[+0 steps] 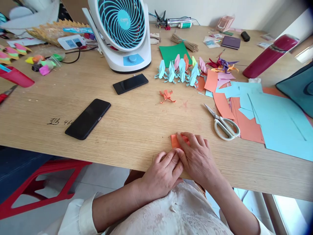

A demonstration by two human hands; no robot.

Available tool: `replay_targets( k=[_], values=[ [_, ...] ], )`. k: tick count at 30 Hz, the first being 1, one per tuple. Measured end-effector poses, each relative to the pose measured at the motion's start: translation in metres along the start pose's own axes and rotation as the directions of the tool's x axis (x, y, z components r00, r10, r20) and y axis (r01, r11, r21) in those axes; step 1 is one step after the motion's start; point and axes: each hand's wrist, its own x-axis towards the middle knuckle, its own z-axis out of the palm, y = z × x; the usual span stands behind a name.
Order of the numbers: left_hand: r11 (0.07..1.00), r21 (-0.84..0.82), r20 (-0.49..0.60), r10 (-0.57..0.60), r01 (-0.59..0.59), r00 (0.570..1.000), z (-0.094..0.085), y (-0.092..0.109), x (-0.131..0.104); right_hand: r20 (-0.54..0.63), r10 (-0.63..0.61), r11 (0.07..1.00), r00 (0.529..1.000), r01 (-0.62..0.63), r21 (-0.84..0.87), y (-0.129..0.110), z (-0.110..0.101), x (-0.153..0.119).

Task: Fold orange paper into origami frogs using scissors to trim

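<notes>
A small folded piece of orange paper [174,141] lies near the table's front edge, partly hidden by my hands. My right hand [197,155] presses on it from above, its fingers bent over the paper. Close against it, at the paper's lower edge, my left hand [165,171] has its fingers curled together. An orange folded paper figure [167,96] stands farther back. White-handled scissors [223,125] lie to the right, beside cut orange sheets [246,124] and light blue sheets [283,120].
Two black phones [88,119] [130,84] lie to the left, in front of a white fan [132,60]. Several light blue folded figures [182,70] stand at the back by a green sheet [171,54]. A red bottle [270,55] is at the back right.
</notes>
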Motion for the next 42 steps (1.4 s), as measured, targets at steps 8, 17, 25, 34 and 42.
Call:
replay_targets(
  k=[8,17,25,34,42],
  values=[
    [1.0,-0.02,0.008,0.003,-0.003,1.0,0.0,0.0,0.0,0.049,0.013,1.0,0.999,-0.013,-0.014,0.002,-0.003,0.003],
    [0.999,-0.033,0.068,-0.028,0.03,0.997,-0.001,0.001,0.0,0.057,-0.183,0.979,0.981,0.177,0.099,0.015,-0.013,0.013],
    [0.99,-0.129,-0.014,-0.065,0.063,0.998,-0.001,0.002,-0.001,-0.208,0.161,0.892,0.965,-0.052,0.45,0.052,-0.003,-0.009],
    [0.932,-0.36,-0.129,-0.086,0.034,0.988,-0.02,-0.011,0.005,-0.038,0.258,0.804,0.965,-0.192,0.563,0.048,0.0,-0.001],
    [0.693,-0.663,-0.006,-0.384,0.284,0.923,-0.042,-0.059,0.049,0.07,0.142,0.507,0.987,-0.133,0.852,0.042,-0.022,0.012]
  ],
)
